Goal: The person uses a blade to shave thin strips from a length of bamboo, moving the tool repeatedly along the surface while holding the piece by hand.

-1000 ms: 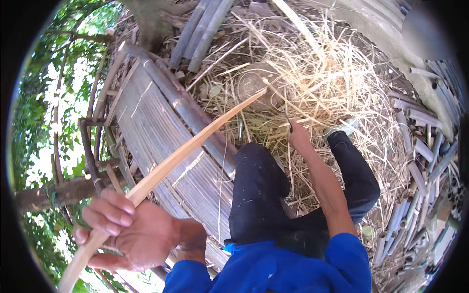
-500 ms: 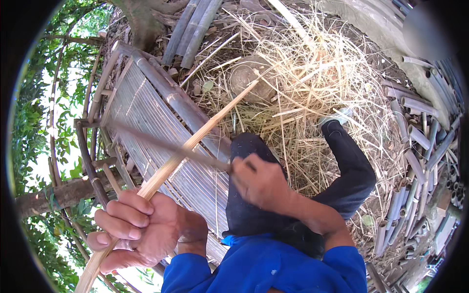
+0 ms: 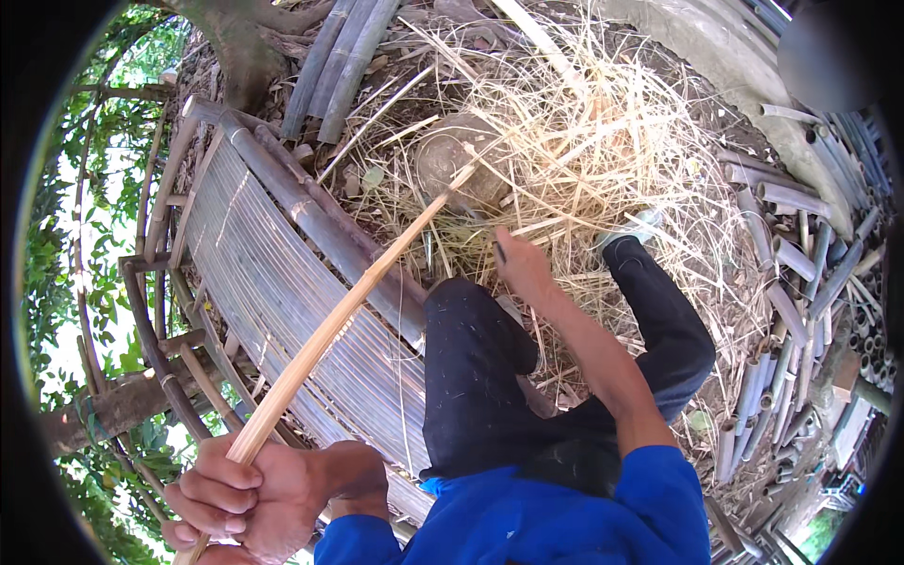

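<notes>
My left hand (image 3: 252, 494) is wrapped round the lower part of a long, pale split-bamboo strip (image 3: 348, 303). The strip slants up and away, and its narrow far end reaches a round wooden block (image 3: 441, 158) on the ground. My right hand (image 3: 525, 270) is closed close to the strip's far end. A dark bit of a long-bladed knife (image 3: 499, 251) shows at its fingers; most of the blade is too blurred to make out.
A slatted bamboo bench (image 3: 273, 273) lies to the left. Pale shavings (image 3: 631, 141) heap around the block and my foot. Dark bamboo lengths (image 3: 339, 71) rest at the back, and cut bamboo pieces (image 3: 800, 259) are piled along the right.
My right hand has swung forward and away from me with the knife, from near my knee toward the strip's far end. My left hand has shifted slightly down and left with the strip.
</notes>
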The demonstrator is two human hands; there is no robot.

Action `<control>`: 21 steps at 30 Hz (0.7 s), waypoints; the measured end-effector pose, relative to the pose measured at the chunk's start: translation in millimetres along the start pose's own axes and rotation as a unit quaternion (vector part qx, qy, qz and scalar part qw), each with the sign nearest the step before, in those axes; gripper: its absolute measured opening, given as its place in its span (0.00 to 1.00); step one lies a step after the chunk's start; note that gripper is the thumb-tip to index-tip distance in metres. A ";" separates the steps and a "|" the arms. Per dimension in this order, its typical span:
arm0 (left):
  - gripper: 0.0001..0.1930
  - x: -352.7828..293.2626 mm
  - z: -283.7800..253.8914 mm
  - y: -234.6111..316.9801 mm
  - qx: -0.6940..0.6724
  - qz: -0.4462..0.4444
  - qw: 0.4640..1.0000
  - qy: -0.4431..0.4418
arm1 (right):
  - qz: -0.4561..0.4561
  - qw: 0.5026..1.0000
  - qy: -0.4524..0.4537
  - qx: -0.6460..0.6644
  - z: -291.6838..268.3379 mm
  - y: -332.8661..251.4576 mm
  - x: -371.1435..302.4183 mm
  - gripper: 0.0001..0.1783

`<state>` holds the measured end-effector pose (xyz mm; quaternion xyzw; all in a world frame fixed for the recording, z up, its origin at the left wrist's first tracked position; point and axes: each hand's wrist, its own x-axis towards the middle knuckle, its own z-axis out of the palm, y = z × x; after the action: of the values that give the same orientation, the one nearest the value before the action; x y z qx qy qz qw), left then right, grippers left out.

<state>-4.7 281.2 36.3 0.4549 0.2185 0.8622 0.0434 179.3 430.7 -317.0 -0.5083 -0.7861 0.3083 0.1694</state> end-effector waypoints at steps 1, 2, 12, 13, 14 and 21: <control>0.21 2.3 -2.9 -1.8 -0.006 -0.006 1.000 -0.009 | 0.050 0.998 -0.036 0.005 5.2 14.6 13.2 0.08; 0.21 4.9 -5.3 -1.4 -0.012 -0.012 1.000 -0.018 | 0.099 0.992 -0.072 0.010 11.5 28.2 21.8 0.09; 0.18 14.6 7.3 6.2 0.125 0.037 0.991 0.043 | 0.060 0.991 -0.073 0.095 -47.2 -61.4 -38.1 0.13; 0.17 18.9 11.5 7.6 0.126 0.033 0.990 0.055 | -0.010 0.995 -0.007 0.097 -55.6 -78.4 -50.9 0.13; 0.17 23.9 15.0 10.0 0.122 0.032 0.990 0.057 | -0.050 0.993 0.019 0.106 -69.2 -103.9 -61.9 0.13; 0.24 40.6 59.2 -62.4 0.318 0.004 0.947 -0.049 | -0.023 0.967 0.139 0.213 -142.8 -167.6 -108.4 0.15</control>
<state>11.5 368.4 70.5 0.4876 0.4768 0.7249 -0.0965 191.8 328.3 -94.4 -0.4801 -0.6825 0.3908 0.3885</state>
